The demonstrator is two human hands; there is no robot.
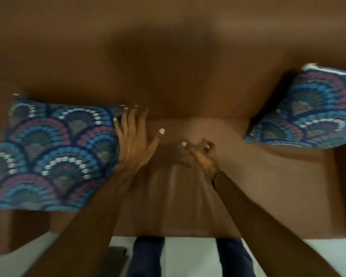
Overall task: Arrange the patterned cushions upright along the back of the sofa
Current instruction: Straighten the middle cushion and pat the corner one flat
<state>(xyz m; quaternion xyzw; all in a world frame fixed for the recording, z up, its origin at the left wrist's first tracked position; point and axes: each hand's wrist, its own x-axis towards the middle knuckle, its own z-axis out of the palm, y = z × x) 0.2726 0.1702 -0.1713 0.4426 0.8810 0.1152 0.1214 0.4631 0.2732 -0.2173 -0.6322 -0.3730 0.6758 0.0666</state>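
My left hand [135, 136] lies open against the nine-o'clock patterned cushion [48, 156]; my right hand [202, 154] is loosely curled, empty. I'd tip it upright against the sofa back [168, 56].

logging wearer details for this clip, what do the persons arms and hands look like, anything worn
Both forearms are bare, with no sleeves in view. The left hand has pale pink-white painted nails, as does the right hand. A thin dark-and-gold bracelet circles the right wrist.

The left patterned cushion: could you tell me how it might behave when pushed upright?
The left patterned cushion looks soft and plump, so it probably bends. Its woven cover likely grips the left hand. It may slump without the sofa back.
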